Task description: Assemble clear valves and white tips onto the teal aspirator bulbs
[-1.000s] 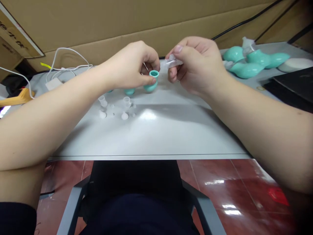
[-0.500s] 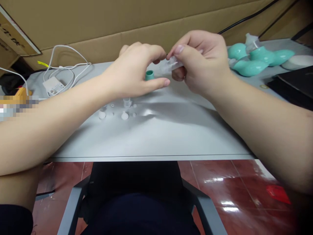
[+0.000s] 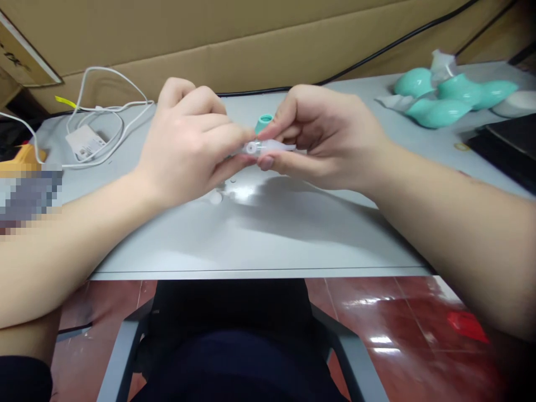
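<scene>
Both hands meet above the grey table around a small translucent plastic piece [image 3: 272, 146] with a tapered white end pointing right. My left hand [image 3: 192, 139] pinches its left end between thumb and fingers. My right hand [image 3: 330, 137] grips its right part, thumb below and fingertips above. A small round opening shows on the piece between the fingertips. Just behind it stands a teal hollow cap-like part [image 3: 264, 121]. Under my left hand lies a small white disc [image 3: 216, 197], and a tiny ring [image 3: 233, 180] is near it; my left hand hides whatever else is there.
Teal bulbs with translucent ends [image 3: 444, 95] lie at the back right, near a black flat object [image 3: 506, 145]. A white adapter [image 3: 87, 142] with a coiled cable sits at the left. Cardboard [image 3: 251, 50] walls the back; a black cable runs along it.
My left hand has come in and closed on the translucent piece, which my right hand was holding alone. The right hand has lowered, and the piece now lies level between both hands.
</scene>
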Demonstrator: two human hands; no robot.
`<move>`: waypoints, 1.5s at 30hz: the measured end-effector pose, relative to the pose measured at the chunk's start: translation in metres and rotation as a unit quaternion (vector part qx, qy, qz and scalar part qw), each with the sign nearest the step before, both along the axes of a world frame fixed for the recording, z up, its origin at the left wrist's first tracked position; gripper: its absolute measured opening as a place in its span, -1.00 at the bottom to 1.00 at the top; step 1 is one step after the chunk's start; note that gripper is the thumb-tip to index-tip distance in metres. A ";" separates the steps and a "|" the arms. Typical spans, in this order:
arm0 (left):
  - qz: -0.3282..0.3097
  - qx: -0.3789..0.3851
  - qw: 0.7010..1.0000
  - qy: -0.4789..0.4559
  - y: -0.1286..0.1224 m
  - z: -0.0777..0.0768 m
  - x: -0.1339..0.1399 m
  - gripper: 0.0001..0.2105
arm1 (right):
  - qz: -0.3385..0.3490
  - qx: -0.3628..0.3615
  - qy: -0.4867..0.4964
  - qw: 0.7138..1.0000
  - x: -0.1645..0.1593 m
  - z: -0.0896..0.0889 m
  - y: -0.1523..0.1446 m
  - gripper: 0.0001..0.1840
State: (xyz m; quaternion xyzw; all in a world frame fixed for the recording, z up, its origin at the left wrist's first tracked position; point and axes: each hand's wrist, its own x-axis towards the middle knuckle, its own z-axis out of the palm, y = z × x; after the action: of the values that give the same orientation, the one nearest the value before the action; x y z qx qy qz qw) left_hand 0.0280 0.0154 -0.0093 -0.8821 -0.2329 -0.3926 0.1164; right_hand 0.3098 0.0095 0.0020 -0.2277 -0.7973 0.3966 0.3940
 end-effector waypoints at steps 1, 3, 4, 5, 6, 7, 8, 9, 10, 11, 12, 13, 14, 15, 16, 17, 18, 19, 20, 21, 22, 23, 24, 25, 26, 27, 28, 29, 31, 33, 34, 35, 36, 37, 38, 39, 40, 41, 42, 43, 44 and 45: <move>0.011 0.012 1.000 0.008 0.005 -0.006 -0.001 -0.50 | 0.022 -0.009 0.003 1.000 0.001 0.000 0.001 -0.37; 0.027 0.054 0.998 0.017 0.014 -0.015 -0.003 -0.40 | 0.041 -0.022 0.014 0.999 0.001 0.000 0.001 -0.37; 0.027 0.085 0.996 0.018 0.017 -0.018 -0.005 -0.36 | 0.043 -0.025 0.021 0.999 0.000 0.000 -0.001 -0.37; 0.019 0.118 0.993 0.014 0.019 -0.019 -0.007 -0.35 | 0.045 -0.028 0.028 0.998 -0.001 0.001 -0.002 -0.37; 0.007 0.146 0.989 0.010 0.020 -0.018 -0.009 -0.36 | 0.049 -0.029 0.032 0.998 -0.002 0.001 -0.004 -0.38; -0.005 0.168 0.986 0.008 0.020 -0.015 -0.011 -0.40 | 0.057 -0.028 0.033 0.997 -0.002 0.001 -0.005 -0.39; -0.012 0.180 0.984 0.012 0.019 -0.012 -0.013 -0.46 | 0.062 -0.027 0.031 0.997 -0.003 0.002 -0.006 -0.40; -0.014 0.179 0.983 0.028 0.018 -0.008 -0.014 -0.52 | 0.063 -0.026 0.030 0.997 -0.003 0.001 -0.006 -0.41; -0.012 0.169 0.984 0.047 0.016 -0.005 -0.016 -0.57 | 0.067 -0.028 0.026 0.997 -0.002 0.001 -0.005 -0.41; -0.009 0.152 0.986 0.067 0.015 -0.003 -0.017 -0.59 | 0.069 -0.033 0.025 0.997 -0.002 0.001 -0.004 -0.40; -0.010 0.131 0.988 0.085 0.015 -0.003 -0.017 -0.59 | 0.071 -0.043 0.025 0.996 -0.001 0.001 -0.003 -0.38; -0.014 0.114 0.990 0.077 0.016 -0.004 -0.017 -0.55 | 0.073 -0.056 0.024 0.995 0.001 0.001 -0.002 -0.36; -0.014 0.093 0.993 0.067 0.018 -0.007 -0.016 -0.49 | 0.079 -0.071 0.019 0.994 0.003 0.001 -0.001 -0.36; -0.013 0.074 0.996 0.053 0.022 -0.011 -0.016 -0.44 | 0.088 -0.085 0.010 0.992 0.005 0.003 -0.001 -0.36; -0.012 0.059 0.997 0.041 0.026 -0.015 -0.016 -0.40 | 0.092 -0.098 -0.001 0.991 0.008 0.004 0.000 -0.37; -0.008 0.046 0.998 0.034 0.031 -0.019 -0.016 -0.37 | 0.092 -0.108 -0.013 0.990 0.011 0.007 0.001 -0.39; -0.006 0.039 0.999 0.027 0.036 -0.022 -0.017 -0.36 | 0.091 -0.112 -0.027 0.989 0.014 0.009 0.001 -0.43; -0.010 0.040 0.999 0.016 0.040 -0.024 -0.019 -0.35 | 0.083 -0.111 -0.038 0.990 0.018 0.012 0.002 -0.47; -0.020 0.046 0.999 0.002 0.043 -0.024 -0.022 -0.34 | 0.076 -0.105 -0.047 0.990 0.022 0.015 0.003 -0.50; -0.033 0.050 0.998 -0.011 0.045 -0.022 -0.025 -0.35 | 0.071 -0.098 -0.058 0.991 0.026 0.017 0.004 -0.54; -0.045 0.049 0.998 -0.018 0.045 -0.020 -0.028 -0.37 | 0.067 -0.089 -0.070 0.991 0.029 0.018 0.006 -0.58; -0.059 0.046 0.997 -0.025 0.045 -0.018 -0.031 -0.39 | 0.072 -0.079 -0.085 0.991 0.031 0.019 0.006 -0.62; -0.055 0.026 0.998 -0.013 0.045 -0.016 -0.033 -0.45 | 0.082 -0.065 -0.108 0.989 0.033 0.020 0.006 -0.68; -0.041 0.003 0.999 0.016 0.045 -0.015 -0.034 -0.49 | 0.093 -0.045 -0.138 0.985 0.033 0.020 0.006 -0.74; -0.050 0.020 0.999 0.002 0.044 -0.014 -0.034 -0.44 | 0.101 -0.020 -0.174 0.979 0.031 0.020 0.004 -0.82; -0.058 0.038 0.998 -0.010 0.043 -0.015 -0.033 -0.38 | 0.103 0.006 -0.217 0.971 0.029 0.020 0.002 -0.91; -0.060 0.048 0.997 -0.014 0.042 -0.016 -0.032 -0.38 | 0.097 0.032 -0.264 0.959 0.026 0.019 -0.001 -0.96; -0.058 0.050 0.997 -0.018 0.041 -0.017 -0.029 -0.42 | 0.084 0.049 -0.312 0.945 0.023 0.019 -0.004 -0.89; -0.054 0.029 0.998 -0.021 0.035 -0.019 -0.024 -0.52 | 0.051 0.060 -0.389 0.918 0.016 0.019 -0.009 -0.79; -0.047 0.005 0.999 -0.017 0.027 -0.018 -0.020 -0.58 | 0.041 0.059 -0.417 0.906 0.013 0.020 -0.013 -0.80; -0.041 0.001 0.999 -0.013 0.023 -0.017 -0.019 -0.59 | 0.044 0.058 -0.410 0.909 0.013 0.021 -0.014 -0.86; -0.035 0.005 0.999 -0.008 0.019 -0.015 -0.017 -0.60 | 0.051 0.061 -0.393 0.916 0.015 0.023 -0.016 -0.91; -0.033 0.017 0.999 -0.011 0.016 -0.012 -0.016 -0.61 | 0.054 0.068 -0.367 0.926 0.016 0.024 -0.016 -0.91; -0.041 0.034 0.998 -0.022 0.014 -0.009 -0.015 -0.63 | 0.045 0.082 -0.337 0.937 0.018 0.025 -0.017 -0.80; -0.053 0.045 0.997 -0.036 0.012 -0.007 -0.014 -0.66 | 0.023 0.100 -0.305 0.947 0.020 0.026 -0.018 -0.68; -0.071 0.049 0.995 -0.052 0.012 -0.004 -0.013 -0.70 | -0.014 0.119 -0.269 0.955 0.021 0.026 -0.019 -0.58; -0.089 0.040 0.993 -0.065 0.011 -0.002 -0.012 -0.72 | -0.059 0.138 -0.231 0.961 0.021 0.025 -0.020 -0.52; -0.105 0.017 0.991 -0.075 0.011 -0.001 -0.011 -0.71 | -0.105 0.153 -0.193 0.964 0.020 0.024 -0.020 -0.50; -0.116 -0.019 0.990 -0.081 0.011 0.000 -0.010 -0.67 | -0.140 0.162 -0.162 0.963 0.019 0.022 -0.019 -0.52; -0.127 -0.062 0.987 -0.082 0.011 0.000 -0.009 -0.63 | -0.157 0.172 -0.134 0.963 0.017 0.020 -0.017 -0.55; -0.141 -0.107 0.981 -0.081 0.011 -0.001 -0.008 -0.59 | -0.158 0.182 -0.112 0.964 0.014 0.017 -0.014 -0.59; -0.155 -0.145 0.973 -0.085 0.010 -0.002 -0.007 -0.55 | -0.140 0.199 -0.093 0.965 0.012 0.014 -0.012 -0.63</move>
State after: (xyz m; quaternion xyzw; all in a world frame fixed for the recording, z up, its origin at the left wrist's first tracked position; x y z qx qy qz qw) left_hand 0.0211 0.0251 -0.0112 -0.8781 -0.1570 -0.4418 -0.0953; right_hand 0.3216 -0.0021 0.0156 -0.2904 -0.8533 0.1479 0.4070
